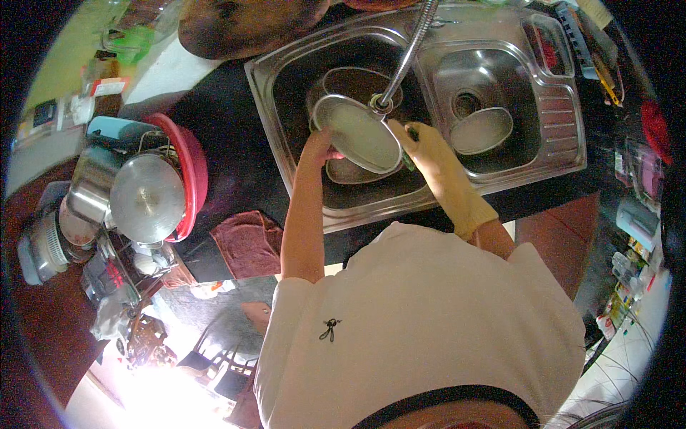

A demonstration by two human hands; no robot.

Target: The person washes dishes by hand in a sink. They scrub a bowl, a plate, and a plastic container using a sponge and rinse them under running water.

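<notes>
Washing a metal plate (359, 134) at the sink (557, 154)
Left hand (319, 148) grips its rim; right hand (421, 143) (in a yellow glove) squeezes a green scrubber (411, 136)

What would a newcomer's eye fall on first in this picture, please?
Probably the oval steel dish, tilted under the tap over the left sink basin: the bare left hand grips its rim, and the gloved right hand meets its other edge. Next, the red basket of steel pots on the left counter.
</notes>
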